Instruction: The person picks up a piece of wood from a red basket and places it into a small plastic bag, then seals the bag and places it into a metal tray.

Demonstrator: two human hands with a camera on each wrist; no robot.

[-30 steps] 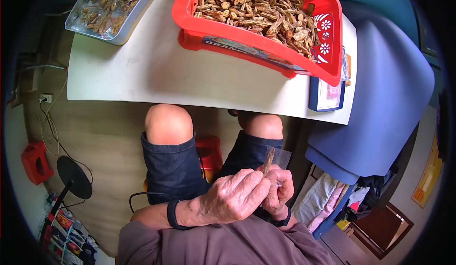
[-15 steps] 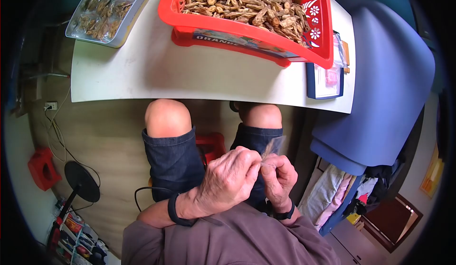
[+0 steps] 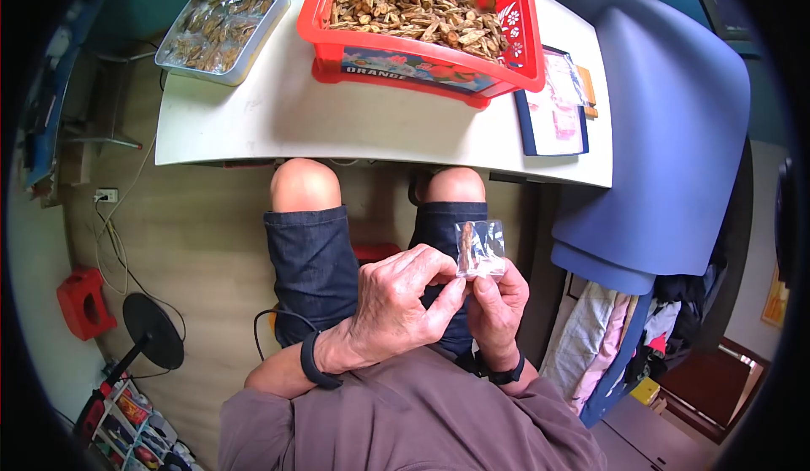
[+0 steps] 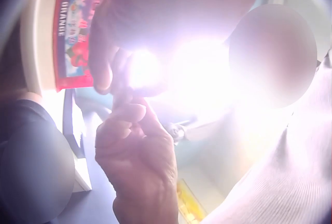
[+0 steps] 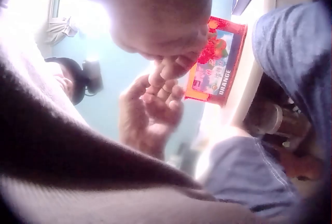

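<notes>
In the head view a small clear plastic bag [image 3: 491, 240] with a brown dried root slice [image 3: 467, 247] inside is held up above the lap. My left hand [image 3: 403, 298] pinches its lower left corner between thumb and forefinger. At the lower right edge, my right hand [image 3: 499, 309] grips the bag with thumb and fingers, the two thumbs close together. In the left wrist view, strong glare washes out the bag, with the right hand [image 4: 139, 167] below. The right wrist view shows the left hand [image 5: 153, 115] with fingertips meeting the right hand's.
A red basket [image 3: 405, 67] full of dried root slices stands on the white table [image 3: 245, 129]. To its left is a metal tin [image 3: 243, 73] of filled bags; to its right, a dark blue tray [image 3: 530, 129] with plastic bags. A blue cover [image 3: 666, 133] hangs at the right.
The bag has turned from a tilted, edge-on pose to upright, with its flat face showing. The left fingers have moved down to its lower edge. The head view has shifted slightly.
</notes>
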